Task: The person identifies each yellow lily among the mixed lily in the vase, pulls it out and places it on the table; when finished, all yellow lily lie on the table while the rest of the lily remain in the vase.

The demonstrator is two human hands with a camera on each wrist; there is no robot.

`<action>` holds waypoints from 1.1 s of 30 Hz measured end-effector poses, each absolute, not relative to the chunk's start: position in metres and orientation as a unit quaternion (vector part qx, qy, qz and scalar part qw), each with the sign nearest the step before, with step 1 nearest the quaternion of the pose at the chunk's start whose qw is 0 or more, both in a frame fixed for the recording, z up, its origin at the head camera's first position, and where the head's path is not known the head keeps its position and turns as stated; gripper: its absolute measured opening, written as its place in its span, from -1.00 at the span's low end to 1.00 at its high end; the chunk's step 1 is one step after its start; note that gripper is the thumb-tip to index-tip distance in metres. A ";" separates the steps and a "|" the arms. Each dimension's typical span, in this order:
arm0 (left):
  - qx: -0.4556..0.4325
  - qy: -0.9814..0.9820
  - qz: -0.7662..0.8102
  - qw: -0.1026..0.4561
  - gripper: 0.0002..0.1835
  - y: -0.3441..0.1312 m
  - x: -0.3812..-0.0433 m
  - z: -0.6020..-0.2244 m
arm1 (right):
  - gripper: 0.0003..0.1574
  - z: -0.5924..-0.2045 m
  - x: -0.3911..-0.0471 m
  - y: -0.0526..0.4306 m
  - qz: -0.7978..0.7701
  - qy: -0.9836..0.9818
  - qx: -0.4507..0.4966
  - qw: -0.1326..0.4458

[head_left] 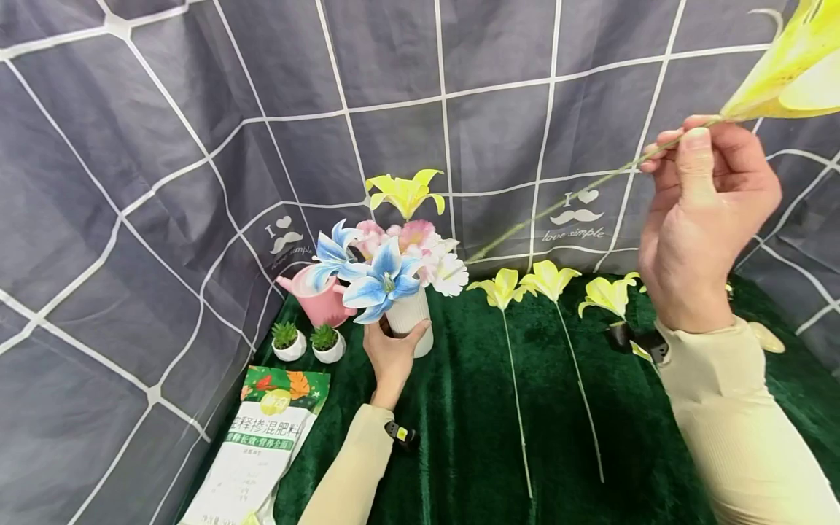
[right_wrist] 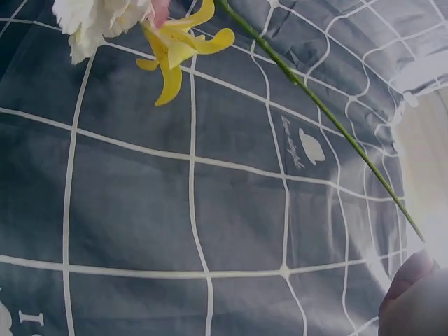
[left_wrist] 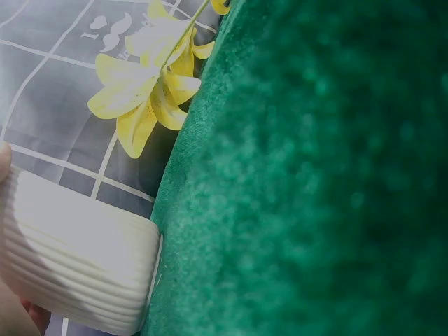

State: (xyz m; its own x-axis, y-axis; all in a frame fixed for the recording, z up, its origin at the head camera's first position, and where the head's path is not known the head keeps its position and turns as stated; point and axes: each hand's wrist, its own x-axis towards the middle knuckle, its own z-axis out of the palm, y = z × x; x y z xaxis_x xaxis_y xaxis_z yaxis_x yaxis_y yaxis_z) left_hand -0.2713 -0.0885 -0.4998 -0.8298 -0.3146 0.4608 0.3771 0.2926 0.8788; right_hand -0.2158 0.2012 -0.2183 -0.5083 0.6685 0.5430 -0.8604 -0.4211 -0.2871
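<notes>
My left hand grips a white ribbed vase that stands on the green cloth. The same vase fills the lower left of the left wrist view. Blue lilies, pink and white blossoms and one yellow lily rise from it. Up at the right, my right hand pinches the stem of another yellow lily just below its bloom. That stem slants down to the left, its far end beside the white blossoms; whether it touches them I cannot tell.
Yellow lilies with long stems lie on the green velvet cloth to the right. At the left are a pink watering can, two small potted succulents and a fertilizer bag. A grey checked curtain hangs behind.
</notes>
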 end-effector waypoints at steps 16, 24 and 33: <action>-0.011 -0.744 -0.605 0.286 -0.09 -0.091 -0.272 -0.501 | -0.92 -0.296 -0.237 0.213 0.808 -0.507 0.122 0.274; -0.004 -0.744 -0.604 0.286 -0.07 -0.092 -0.273 -0.504 | -0.83 -0.360 -0.269 0.182 0.698 -0.699 0.022 0.155; -0.013 -0.739 -0.611 0.283 -0.08 -0.088 -0.273 -0.500 | -0.79 -0.416 -0.290 0.141 0.624 -0.781 -0.020 0.037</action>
State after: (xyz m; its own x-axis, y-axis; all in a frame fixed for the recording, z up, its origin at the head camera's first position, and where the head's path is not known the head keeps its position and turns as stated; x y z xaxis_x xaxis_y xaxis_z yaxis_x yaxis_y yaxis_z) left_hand -0.2727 -0.0878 -0.5002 -0.8394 -0.3274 0.4339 0.3647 0.2528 0.8961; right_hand -0.2902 0.1412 -0.4165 -0.9965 0.0773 0.0319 -0.0141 0.2214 -0.9751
